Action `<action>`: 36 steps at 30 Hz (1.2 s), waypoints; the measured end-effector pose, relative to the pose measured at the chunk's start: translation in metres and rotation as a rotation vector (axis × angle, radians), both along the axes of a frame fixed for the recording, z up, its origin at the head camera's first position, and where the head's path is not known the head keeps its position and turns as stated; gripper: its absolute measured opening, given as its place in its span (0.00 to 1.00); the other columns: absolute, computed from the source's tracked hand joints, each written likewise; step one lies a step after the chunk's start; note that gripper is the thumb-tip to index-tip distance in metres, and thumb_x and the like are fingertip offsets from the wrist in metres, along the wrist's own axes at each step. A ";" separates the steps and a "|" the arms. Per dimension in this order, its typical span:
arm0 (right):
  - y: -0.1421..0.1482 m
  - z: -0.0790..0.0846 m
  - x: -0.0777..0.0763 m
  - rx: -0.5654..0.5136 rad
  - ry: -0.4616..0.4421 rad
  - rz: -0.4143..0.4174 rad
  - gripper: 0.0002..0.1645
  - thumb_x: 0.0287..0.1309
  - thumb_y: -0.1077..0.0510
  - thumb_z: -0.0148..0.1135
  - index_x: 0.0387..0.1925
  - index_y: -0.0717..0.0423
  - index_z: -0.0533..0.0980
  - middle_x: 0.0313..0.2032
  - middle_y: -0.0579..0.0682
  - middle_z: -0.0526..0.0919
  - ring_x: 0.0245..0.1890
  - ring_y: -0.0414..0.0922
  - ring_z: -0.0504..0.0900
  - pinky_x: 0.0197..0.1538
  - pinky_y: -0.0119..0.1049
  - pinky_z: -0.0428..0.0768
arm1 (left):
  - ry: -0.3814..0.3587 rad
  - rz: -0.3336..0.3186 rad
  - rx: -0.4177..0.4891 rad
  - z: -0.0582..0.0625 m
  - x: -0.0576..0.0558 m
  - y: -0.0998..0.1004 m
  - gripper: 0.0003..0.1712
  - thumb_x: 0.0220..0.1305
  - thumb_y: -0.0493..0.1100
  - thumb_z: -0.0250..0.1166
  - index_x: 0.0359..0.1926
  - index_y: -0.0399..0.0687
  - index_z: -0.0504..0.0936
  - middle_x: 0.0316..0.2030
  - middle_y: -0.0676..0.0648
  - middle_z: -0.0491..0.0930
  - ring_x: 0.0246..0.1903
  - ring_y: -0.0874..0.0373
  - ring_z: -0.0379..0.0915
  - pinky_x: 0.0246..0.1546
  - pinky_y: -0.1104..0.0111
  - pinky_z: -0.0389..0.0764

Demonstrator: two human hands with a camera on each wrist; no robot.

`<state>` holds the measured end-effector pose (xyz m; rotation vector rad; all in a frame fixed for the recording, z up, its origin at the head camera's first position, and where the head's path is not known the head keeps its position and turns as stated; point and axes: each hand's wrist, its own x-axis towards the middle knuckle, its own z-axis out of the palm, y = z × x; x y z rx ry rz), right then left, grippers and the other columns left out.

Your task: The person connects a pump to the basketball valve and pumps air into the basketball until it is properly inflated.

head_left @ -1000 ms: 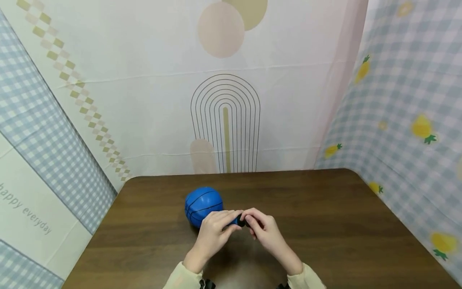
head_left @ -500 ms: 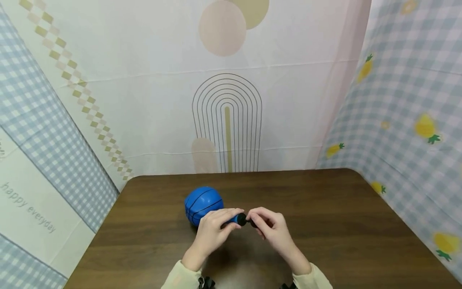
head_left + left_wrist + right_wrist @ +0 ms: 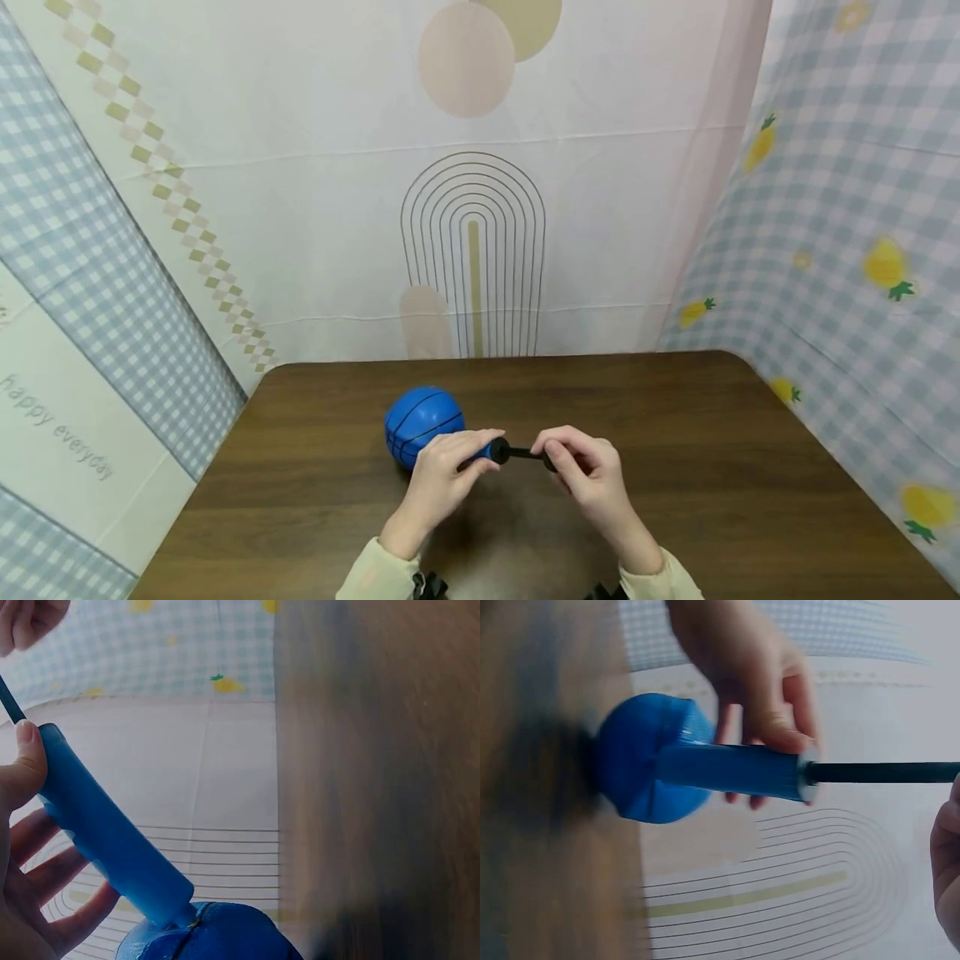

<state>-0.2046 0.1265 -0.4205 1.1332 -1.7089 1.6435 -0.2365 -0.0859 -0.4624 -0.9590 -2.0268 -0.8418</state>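
Observation:
A small hand pump (image 3: 112, 825) with a blue barrel lies tilted in my left hand (image 3: 442, 475), thumb on one side and fingers round the other. Its lower end meets a blue ball (image 3: 423, 423) with black basketball lines, which looks dented where they join in the right wrist view. From the barrel's black cap sticks a thin black rod (image 3: 885, 772). My right hand (image 3: 588, 471) pinches the black handle (image 3: 550, 460) at the rod's outer end. The handle is mostly hidden by the fingers in the right wrist view.
Everything is above or on a dark brown wooden table (image 3: 712, 467). A pale printed cloth (image 3: 600, 233) hangs behind it. Checked cloths (image 3: 847, 275) hang at the sides.
My right hand has moved to the right with the pump handle, and the black rod now shows between cap and handle. The left hand and ball have stayed nearly still.

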 end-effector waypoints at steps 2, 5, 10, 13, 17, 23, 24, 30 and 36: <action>-0.005 -0.008 -0.004 0.026 -0.024 0.010 0.17 0.59 0.82 0.47 0.36 0.64 0.76 0.10 0.48 0.65 0.08 0.37 0.62 0.12 0.22 0.64 | 0.017 -0.023 0.006 0.001 0.001 0.001 0.25 0.48 0.42 0.74 0.51 0.50 0.84 0.43 0.52 0.87 0.43 0.60 0.84 0.44 0.65 0.82; -0.011 -0.022 -0.011 0.070 -0.083 0.015 0.16 0.61 0.81 0.47 0.37 0.63 0.76 0.12 0.50 0.65 0.08 0.37 0.61 0.12 0.23 0.64 | 0.055 -0.033 -0.005 0.002 0.002 0.002 0.25 0.47 0.42 0.74 0.51 0.48 0.84 0.41 0.51 0.87 0.43 0.59 0.84 0.43 0.64 0.82; -0.018 -0.040 -0.018 0.143 -0.174 0.011 0.13 0.65 0.77 0.45 0.37 0.62 0.73 0.15 0.54 0.65 0.10 0.39 0.63 0.14 0.23 0.66 | 0.114 0.004 -0.051 0.002 0.002 0.004 0.24 0.49 0.45 0.73 0.50 0.49 0.85 0.39 0.53 0.88 0.41 0.60 0.84 0.41 0.67 0.81; -0.017 -0.042 -0.019 0.202 -0.252 -0.034 0.12 0.69 0.73 0.43 0.39 0.60 0.73 0.16 0.56 0.68 0.11 0.43 0.66 0.16 0.27 0.70 | 0.096 0.010 -0.072 0.000 0.002 0.006 0.22 0.52 0.47 0.72 0.50 0.49 0.85 0.40 0.53 0.88 0.40 0.61 0.84 0.40 0.69 0.81; -0.013 -0.038 -0.019 0.313 -0.317 -0.123 0.06 0.67 0.66 0.53 0.41 0.54 0.74 0.23 0.51 0.76 0.15 0.37 0.67 0.19 0.28 0.70 | 0.048 0.021 -0.108 -0.002 0.002 0.006 0.21 0.57 0.53 0.68 0.50 0.50 0.85 0.41 0.54 0.88 0.41 0.63 0.84 0.40 0.70 0.80; -0.006 -0.028 -0.019 0.465 -0.251 -0.214 0.09 0.60 0.59 0.65 0.41 0.46 0.75 0.29 0.41 0.80 0.19 0.28 0.65 0.23 0.25 0.69 | -0.048 0.026 -0.187 -0.001 0.001 -0.002 0.22 0.58 0.56 0.68 0.52 0.56 0.83 0.43 0.57 0.86 0.46 0.63 0.81 0.50 0.61 0.77; -0.004 -0.026 -0.019 0.486 -0.241 -0.221 0.09 0.60 0.59 0.66 0.40 0.45 0.76 0.29 0.41 0.80 0.19 0.28 0.65 0.23 0.25 0.69 | -0.071 0.029 -0.211 -0.001 0.000 -0.005 0.22 0.56 0.55 0.69 0.52 0.57 0.83 0.44 0.57 0.85 0.48 0.62 0.80 0.54 0.58 0.75; 0.010 -0.019 -0.021 0.639 -0.223 -0.278 0.11 0.57 0.59 0.67 0.41 0.44 0.76 0.23 0.36 0.76 0.19 0.27 0.65 0.24 0.25 0.70 | -0.184 0.143 -0.289 -0.003 -0.007 -0.024 0.22 0.50 0.51 0.75 0.48 0.57 0.84 0.49 0.52 0.82 0.60 0.51 0.71 0.65 0.40 0.56; 0.019 -0.016 -0.023 0.707 -0.266 -0.313 0.11 0.56 0.58 0.68 0.40 0.44 0.76 0.19 0.35 0.71 0.18 0.28 0.64 0.24 0.25 0.70 | -0.248 0.283 -0.303 -0.004 -0.014 -0.038 0.15 0.48 0.46 0.77 0.39 0.58 0.87 0.55 0.49 0.80 0.66 0.47 0.65 0.68 0.39 0.49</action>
